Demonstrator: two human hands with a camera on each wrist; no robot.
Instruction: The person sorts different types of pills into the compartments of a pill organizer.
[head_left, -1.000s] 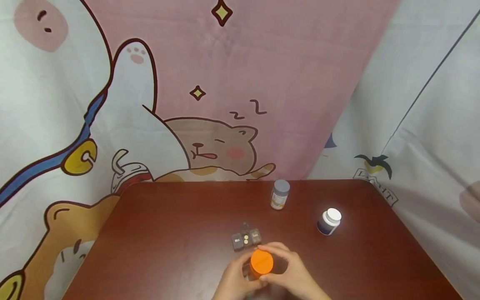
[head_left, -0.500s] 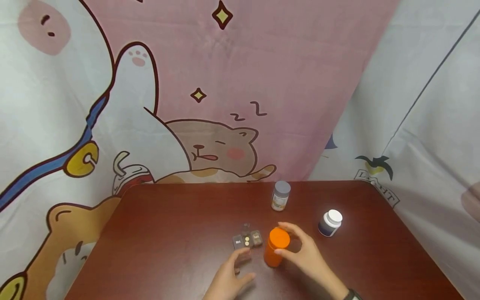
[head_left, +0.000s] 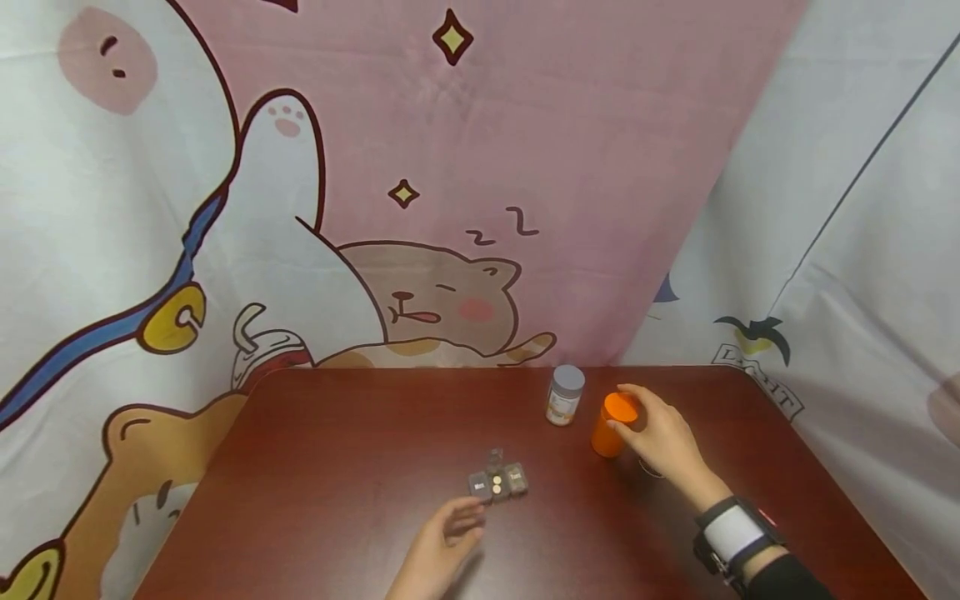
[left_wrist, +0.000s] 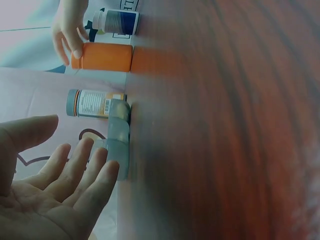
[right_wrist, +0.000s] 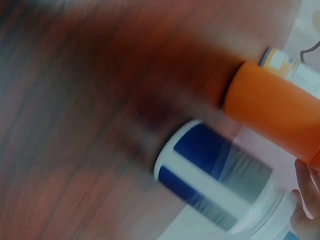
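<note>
My right hand (head_left: 663, 437) pinches the cap of an orange pill bottle (head_left: 609, 433) between thumb and fingers, at the back right of the table. The bottle stands upright between two others. My left hand (head_left: 438, 546) holds nothing; its fingers are loosely bent, near the front of a small pill organizer (head_left: 498, 483). Two pale round pills (head_left: 497, 484) show in the organizer's middle compartment. In the left wrist view the left palm (left_wrist: 45, 205) faces up beside the organizer (left_wrist: 119, 140).
A grey-capped white bottle (head_left: 565, 396) stands left of the orange one. A white and blue bottle (right_wrist: 215, 175) is mostly hidden behind my right hand in the head view. A printed cloth (head_left: 600, 167) hangs behind the brown table (head_left: 337, 467).
My right hand has carried the orange bottle away from me and to the right, toward the back bottles. My left hand has let go of it and drawn left.
</note>
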